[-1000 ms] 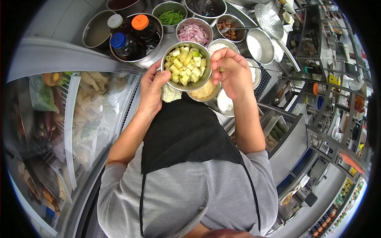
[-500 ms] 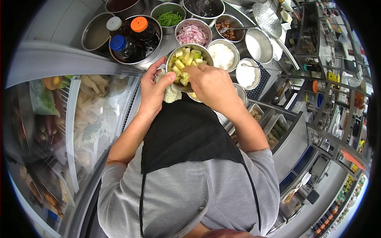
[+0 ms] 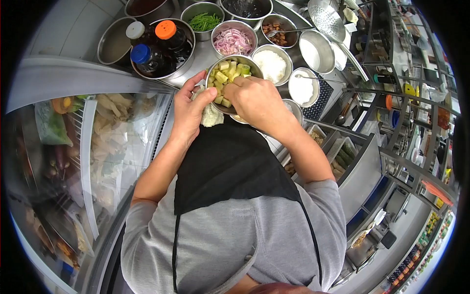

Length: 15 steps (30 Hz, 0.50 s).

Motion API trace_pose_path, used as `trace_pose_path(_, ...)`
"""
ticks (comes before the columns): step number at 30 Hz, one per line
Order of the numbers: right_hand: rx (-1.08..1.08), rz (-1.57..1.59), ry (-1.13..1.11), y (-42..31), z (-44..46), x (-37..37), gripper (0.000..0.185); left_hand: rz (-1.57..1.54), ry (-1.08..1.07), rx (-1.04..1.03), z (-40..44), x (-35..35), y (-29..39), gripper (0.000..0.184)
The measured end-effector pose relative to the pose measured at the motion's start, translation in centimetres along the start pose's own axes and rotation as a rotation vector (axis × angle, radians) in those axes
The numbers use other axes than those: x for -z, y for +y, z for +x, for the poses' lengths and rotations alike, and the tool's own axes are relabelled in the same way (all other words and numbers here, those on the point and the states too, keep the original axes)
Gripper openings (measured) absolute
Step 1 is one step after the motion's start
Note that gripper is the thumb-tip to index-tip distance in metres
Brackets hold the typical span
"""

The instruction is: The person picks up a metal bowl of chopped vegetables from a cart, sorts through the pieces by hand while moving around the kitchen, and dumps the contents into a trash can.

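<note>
My left hand [image 3: 188, 108] grips the left rim of a steel bowl [image 3: 209, 73], its thumb at the rim. Pale green and yellow vegetable chunks [image 3: 224, 72] fill the bowl. Over the bowl's right side reaches my right hand [image 3: 252, 98], fingers bent down among the chunks; the fingertips are hidden, so what they hold cannot be made out. A pale cloth [image 3: 212, 116] lies beneath the bowl beside my left hand. Directly behind the bowl stands a bowl of sliced red onion [image 3: 232, 42], and to its right a bowl of white granules [image 3: 270, 65].
A pot holds capped bottles [image 3: 169, 39] at the back left. Behind are cut green vegetables [image 3: 204, 21] and brown pieces [image 3: 276, 36] in bowls. White powder [image 3: 301, 89] with a spoon and a perforated ladle [image 3: 327, 20] are at right. A glass-fronted fridge [image 3: 115, 147] stands left.
My right hand has moved from beside the bowl, where it was raised with fingers pinched, left and down into the chunks. The surrounding bowls have shifted slightly left in view.
</note>
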State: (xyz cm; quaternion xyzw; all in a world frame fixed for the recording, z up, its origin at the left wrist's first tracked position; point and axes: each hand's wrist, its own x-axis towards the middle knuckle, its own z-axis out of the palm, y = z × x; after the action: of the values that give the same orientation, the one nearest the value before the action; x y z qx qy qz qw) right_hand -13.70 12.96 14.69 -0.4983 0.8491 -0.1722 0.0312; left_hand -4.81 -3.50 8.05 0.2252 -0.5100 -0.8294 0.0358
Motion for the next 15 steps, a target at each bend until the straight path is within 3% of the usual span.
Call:
trace_pose_path(3, -0.042, 0.198, 0.207, 0.6, -0.1, 0.3, 0.010, -0.053, 0.010, 0.028, -0.3, -0.4, 0.1, 0.063)
trace_pose_path(6, -0.540, 1.024, 0.185, 1.2, -0.8, 1.8, 0.012, -0.087, 0.014, 0.022, -0.4, -0.3, -0.3, 0.063)
trace_pose_path(9, -0.632, 1.507, 0.132, 1.9, -1.3, 2.6, 0.015, -0.099, -0.003, 0.000, -0.5, -0.2, -0.2, 0.063)
trace_pose_path(10, -0.603, 1.527, 0.117, 2.1, -1.6, 2.4, 0.017, -0.082, -0.006, -0.011, -0.4, -0.1, -0.2, 0.064)
trace_pose_path(15, -0.422, 0.677, 0.112, 0.0, -1.7, 1.8, 0.015, 0.000, -0.033, -0.028, 0.0, -0.2, 0.5, 0.068)
